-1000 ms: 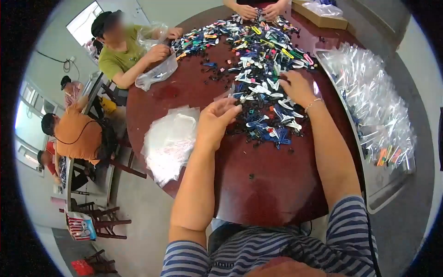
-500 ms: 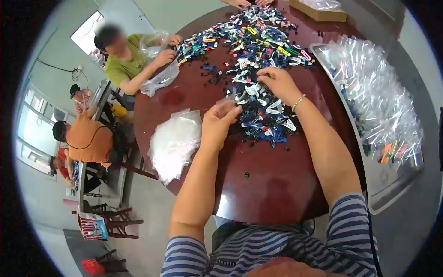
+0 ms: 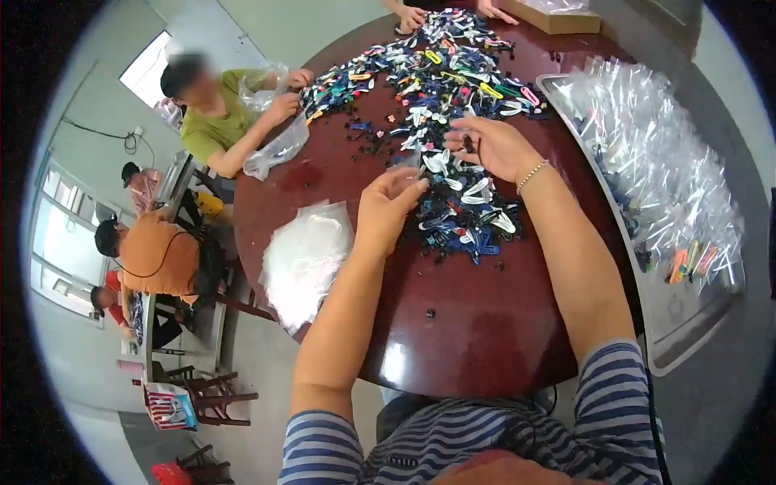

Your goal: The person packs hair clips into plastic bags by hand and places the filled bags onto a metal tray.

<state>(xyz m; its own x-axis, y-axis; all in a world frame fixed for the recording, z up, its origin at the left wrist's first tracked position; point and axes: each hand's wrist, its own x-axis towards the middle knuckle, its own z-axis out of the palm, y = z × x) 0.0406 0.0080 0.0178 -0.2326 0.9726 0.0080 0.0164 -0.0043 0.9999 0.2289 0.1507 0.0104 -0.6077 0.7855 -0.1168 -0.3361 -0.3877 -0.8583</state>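
A long heap of hair clips [image 3: 440, 166] in white, black, blue and other colours lies on the round dark-red table [image 3: 477, 323]. At the heap's near left edge, my left hand [image 3: 388, 206] is closed, with what looks like a clear plastic bag [image 3: 406, 162] pinched at its fingertips. The bag's outline is faint. Over the heap, my right hand [image 3: 505, 152] is turned partly palm up, with its fingers curled around a few small black clips [image 3: 470, 144]. A stack of flat clear bags [image 3: 303, 263] lies left of my left forearm.
On the right, a metal tray [image 3: 675, 343] holds many filled clear bags [image 3: 655, 170]. A cardboard box [image 3: 558, 20] stands at the far edge. One co-worker in a green shirt [image 3: 214, 125] handles a plastic bag; another person's hands [image 3: 412, 18] are at the heap's far end.
My right hand has turned from palm down on the heap to partly palm up, and black clips now show in its fingers. My left hand has barely moved. The far person's hands have spread apart.
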